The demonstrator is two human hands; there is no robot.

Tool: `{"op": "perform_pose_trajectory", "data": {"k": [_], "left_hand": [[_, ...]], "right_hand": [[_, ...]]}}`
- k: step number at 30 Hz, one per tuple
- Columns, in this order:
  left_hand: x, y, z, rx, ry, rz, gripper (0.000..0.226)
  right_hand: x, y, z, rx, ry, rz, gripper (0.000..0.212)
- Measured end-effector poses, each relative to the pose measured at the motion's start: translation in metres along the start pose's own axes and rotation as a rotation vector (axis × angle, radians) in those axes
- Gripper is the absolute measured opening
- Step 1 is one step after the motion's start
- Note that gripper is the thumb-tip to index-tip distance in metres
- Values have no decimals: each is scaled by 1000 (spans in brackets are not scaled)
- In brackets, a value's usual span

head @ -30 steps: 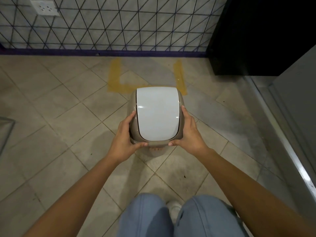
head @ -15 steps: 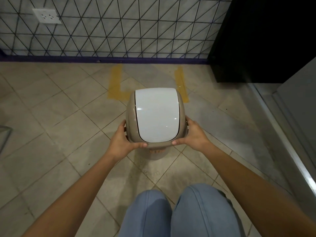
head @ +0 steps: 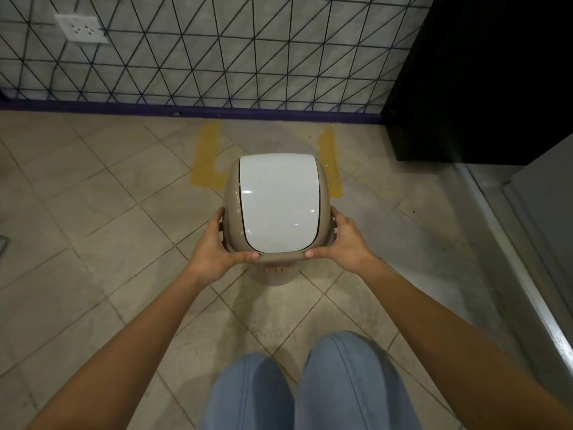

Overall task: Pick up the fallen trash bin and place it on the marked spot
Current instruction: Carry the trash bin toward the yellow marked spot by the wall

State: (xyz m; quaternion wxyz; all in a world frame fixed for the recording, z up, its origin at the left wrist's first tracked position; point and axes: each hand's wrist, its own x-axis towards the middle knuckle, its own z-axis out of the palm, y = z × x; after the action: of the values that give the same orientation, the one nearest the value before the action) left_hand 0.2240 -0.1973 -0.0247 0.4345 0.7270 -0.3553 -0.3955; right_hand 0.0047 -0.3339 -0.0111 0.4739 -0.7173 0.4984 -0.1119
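An indoor corner, likely an office or public building — beige tiled floor, triangle-patterned wall with a socket, yellow floor marking.

The trash bin now sits farther forward than a second ago, its far edge overlapping the near bar of the yellow floor marking. The left hand and right hand have slid toward the lid's near corners, arms stretched further out.
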Motion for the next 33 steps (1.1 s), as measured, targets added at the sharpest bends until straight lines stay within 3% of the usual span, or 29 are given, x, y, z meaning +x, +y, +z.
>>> {"op": "perform_pose_trajectory", "data": {"k": [15,33], "left_hand": [[41,22,-6,63,59,-80,114],[131,37,-32,71,38,-80,117]], "right_hand": [[48,-17,-4,5,-12,0,122],[121,-52,-4,-7,26,-2,117]]}}
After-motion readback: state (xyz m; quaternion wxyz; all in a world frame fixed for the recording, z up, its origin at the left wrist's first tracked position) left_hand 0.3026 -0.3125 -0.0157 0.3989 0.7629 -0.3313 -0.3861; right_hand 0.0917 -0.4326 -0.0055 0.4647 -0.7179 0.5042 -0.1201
